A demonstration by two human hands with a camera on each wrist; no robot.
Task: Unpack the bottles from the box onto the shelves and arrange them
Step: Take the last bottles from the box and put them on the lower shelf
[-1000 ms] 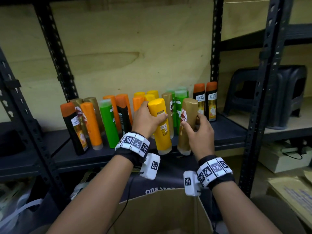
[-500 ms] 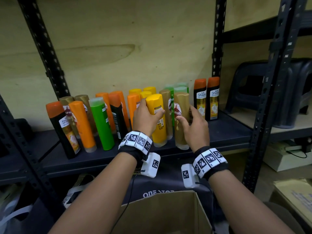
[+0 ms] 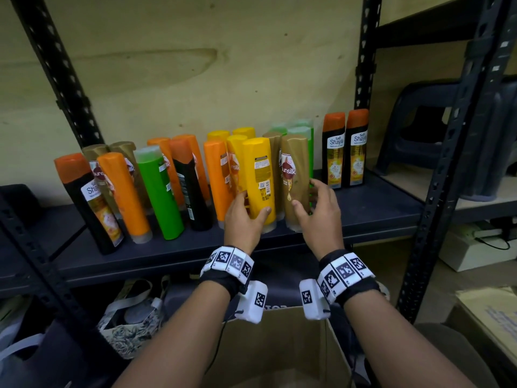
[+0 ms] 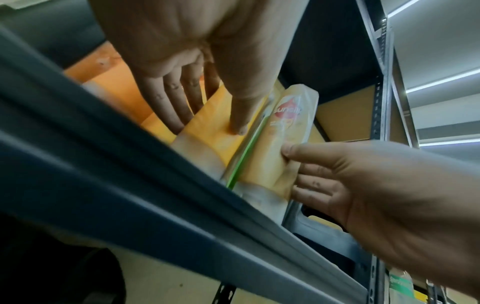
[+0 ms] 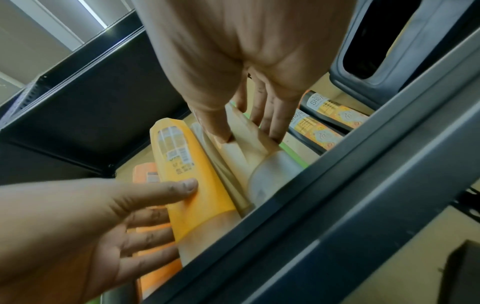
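A yellow bottle point(image 3: 258, 175) and a gold Sunsilk bottle point(image 3: 293, 175) stand side by side, caps down, near the front of the dark shelf point(image 3: 363, 217). My left hand point(image 3: 246, 211) pinches the yellow bottle low down, thumb on its front, fingers along its left side point(image 4: 215, 131). My right hand point(image 3: 316, 203) holds the gold bottle low down in the same way, thumb in front and fingers on its right side point(image 5: 249, 144). The open cardboard box point(image 3: 279, 345) sits below my wrists; its inside is hidden.
Several orange, green, gold and black bottles point(image 3: 156, 191) fill the shelf to the left and behind. Two black Shayla bottles point(image 3: 345, 149) stand at the right. A shelf post point(image 3: 447, 163) and a dark stool point(image 3: 447, 130) lie further right. Bags point(image 3: 131, 317) sit under the shelf.
Both hands have slid down from the bottles' upper halves to their lower ends. The yellow and gold bottles have moved back, closer to the row behind them.
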